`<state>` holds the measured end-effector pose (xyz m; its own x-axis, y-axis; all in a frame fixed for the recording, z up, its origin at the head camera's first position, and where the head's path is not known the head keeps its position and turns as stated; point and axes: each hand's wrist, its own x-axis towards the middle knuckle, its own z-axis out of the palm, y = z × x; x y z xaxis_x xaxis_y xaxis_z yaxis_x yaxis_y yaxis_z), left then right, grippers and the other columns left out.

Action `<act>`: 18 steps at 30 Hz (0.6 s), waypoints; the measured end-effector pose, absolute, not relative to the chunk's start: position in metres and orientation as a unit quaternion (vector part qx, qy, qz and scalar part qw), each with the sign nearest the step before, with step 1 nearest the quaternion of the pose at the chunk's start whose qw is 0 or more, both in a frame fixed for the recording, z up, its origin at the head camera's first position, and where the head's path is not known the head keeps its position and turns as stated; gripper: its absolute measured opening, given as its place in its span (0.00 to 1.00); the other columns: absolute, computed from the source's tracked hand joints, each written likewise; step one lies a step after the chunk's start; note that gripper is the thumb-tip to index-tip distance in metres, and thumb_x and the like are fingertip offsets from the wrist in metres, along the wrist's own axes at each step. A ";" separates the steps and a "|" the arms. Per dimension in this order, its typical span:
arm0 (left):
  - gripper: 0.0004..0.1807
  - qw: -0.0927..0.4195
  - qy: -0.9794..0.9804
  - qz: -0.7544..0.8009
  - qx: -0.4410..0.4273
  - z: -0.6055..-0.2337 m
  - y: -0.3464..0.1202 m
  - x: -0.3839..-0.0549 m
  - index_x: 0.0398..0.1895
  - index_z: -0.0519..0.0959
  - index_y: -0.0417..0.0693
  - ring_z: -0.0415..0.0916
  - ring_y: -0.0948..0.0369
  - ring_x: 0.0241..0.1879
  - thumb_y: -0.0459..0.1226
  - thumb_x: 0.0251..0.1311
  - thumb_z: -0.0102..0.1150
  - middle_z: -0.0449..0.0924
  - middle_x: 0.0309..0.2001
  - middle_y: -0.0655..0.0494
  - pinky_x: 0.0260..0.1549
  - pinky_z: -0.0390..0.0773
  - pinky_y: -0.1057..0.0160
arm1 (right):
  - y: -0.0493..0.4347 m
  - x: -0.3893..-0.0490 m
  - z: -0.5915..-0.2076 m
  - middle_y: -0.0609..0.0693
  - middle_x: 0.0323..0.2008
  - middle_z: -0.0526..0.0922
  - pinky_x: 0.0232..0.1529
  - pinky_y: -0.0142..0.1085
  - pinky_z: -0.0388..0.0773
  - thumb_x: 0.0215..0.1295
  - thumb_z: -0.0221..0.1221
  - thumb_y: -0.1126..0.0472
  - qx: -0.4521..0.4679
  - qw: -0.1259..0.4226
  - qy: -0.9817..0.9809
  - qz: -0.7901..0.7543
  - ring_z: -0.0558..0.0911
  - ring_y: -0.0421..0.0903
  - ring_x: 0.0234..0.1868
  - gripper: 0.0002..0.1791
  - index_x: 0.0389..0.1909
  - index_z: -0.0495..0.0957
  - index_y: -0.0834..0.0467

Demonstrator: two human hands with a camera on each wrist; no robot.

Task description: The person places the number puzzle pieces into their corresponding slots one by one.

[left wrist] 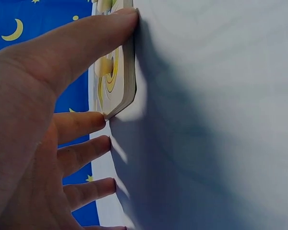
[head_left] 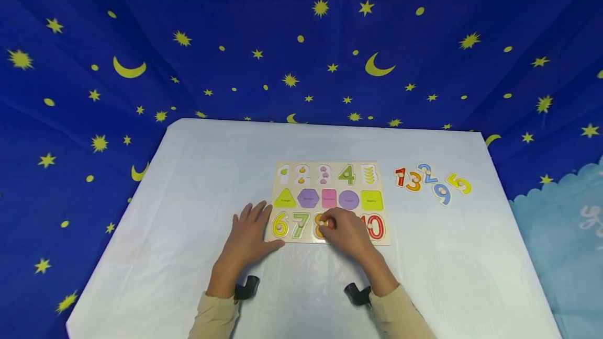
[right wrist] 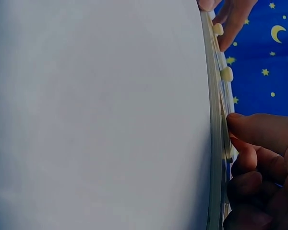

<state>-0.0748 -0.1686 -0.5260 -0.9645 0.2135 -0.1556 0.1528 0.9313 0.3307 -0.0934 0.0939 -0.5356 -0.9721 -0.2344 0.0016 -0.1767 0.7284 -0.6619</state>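
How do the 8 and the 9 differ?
Colour: the 8 is orange, the 9 blue.
Place: the 8 is at the board's bottom row; the 9 lies on the table, right of the board.
Contact: the right hand pinches the 8; no hand touches the 9.
Both are number pieces with pale borders.

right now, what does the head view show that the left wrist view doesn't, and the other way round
Only the head view shows the right hand pinching the orange 8, the row of coloured shapes, and the loose numbers beside the board.

Only the left wrist view shows the palm side of the left hand and the board's thick side edge.

Both share the left hand touching the board, the yellow 6 (partly seen from the wrist), the white table and the starry blue cloth.
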 end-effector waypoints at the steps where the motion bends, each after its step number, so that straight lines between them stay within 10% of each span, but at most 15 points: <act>1: 0.54 0.095 0.978 0.159 0.094 -0.526 -0.169 -0.075 0.72 0.61 0.45 0.47 0.41 0.70 0.62 0.44 0.68 0.57 0.71 0.46 0.60 0.47 0.30 | 0.093 -0.094 -0.536 0.38 0.21 0.71 0.22 0.33 0.66 0.51 0.70 0.56 -0.111 0.041 0.930 -0.349 0.70 0.38 0.22 0.09 0.31 0.81 0.50; 18: 0.55 0.103 0.979 0.154 0.082 -0.526 -0.167 -0.074 0.72 0.60 0.46 0.45 0.41 0.71 0.62 0.44 0.68 0.56 0.72 0.46 0.62 0.45 0.32 | 0.089 -0.094 -0.535 0.39 0.19 0.70 0.20 0.33 0.64 0.52 0.70 0.53 -0.111 0.041 0.936 -0.331 0.69 0.38 0.21 0.10 0.33 0.82 0.50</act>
